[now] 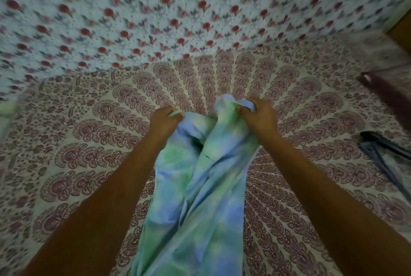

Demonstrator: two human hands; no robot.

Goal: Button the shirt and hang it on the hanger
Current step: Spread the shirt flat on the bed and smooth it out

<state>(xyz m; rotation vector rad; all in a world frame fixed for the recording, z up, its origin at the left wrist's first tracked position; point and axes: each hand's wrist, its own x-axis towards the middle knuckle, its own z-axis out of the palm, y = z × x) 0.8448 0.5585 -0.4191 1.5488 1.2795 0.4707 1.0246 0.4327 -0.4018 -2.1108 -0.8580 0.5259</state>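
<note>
left grip (pixel 165 123) and right grip (pixel 259 115) clutch shirt (pixel 195 198), its length running near-to-far.

The tie-dyed shirt (pixel 200 186) sits bottom centre, over the paisley bedspread (pixel 89 142). A dark hanger (pixel 384 145) lies mid-right. A flower-printed sheet (pixel 155 8) spans the top.

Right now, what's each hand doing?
Left hand: fingers curled, gripping the tie-dye shirt at its upper edge.
Right hand: fingers curled, gripping the shirt too.
</note>
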